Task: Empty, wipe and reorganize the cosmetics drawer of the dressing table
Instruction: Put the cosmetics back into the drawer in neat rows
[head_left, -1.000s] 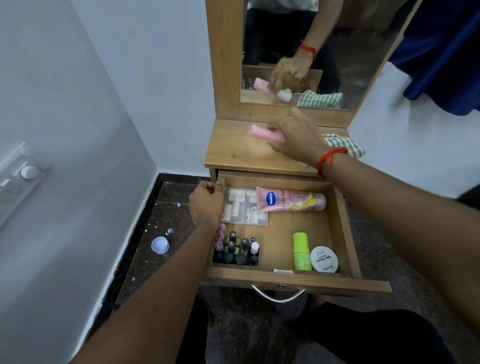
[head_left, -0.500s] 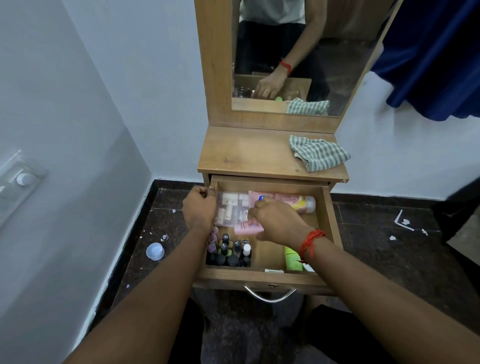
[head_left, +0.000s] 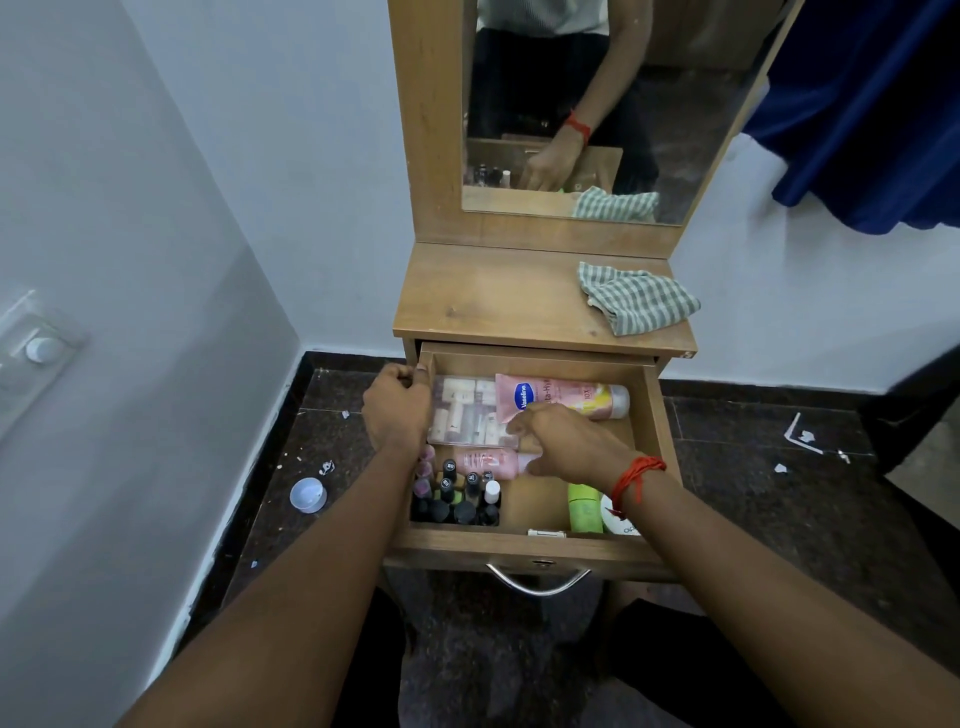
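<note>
Bottles of nail polish (head_left: 457, 499) crowd the front of the drawer (head_left: 519, 551), behind them the right hand (head_left: 566, 441) grips a pink bottle (head_left: 483, 461) lying flat, the left hand (head_left: 397, 405) clutches the side wall, and the cloth (head_left: 636, 304) sits idle beyond: reorganizing, seemingly, with a clean release due next.

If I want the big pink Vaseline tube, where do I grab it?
Grab the Vaseline tube round its fat middle, coming down from above. It lies flat along the back wall of the drawer, cap to the right, so your fingers fit across its narrow width.
</note>
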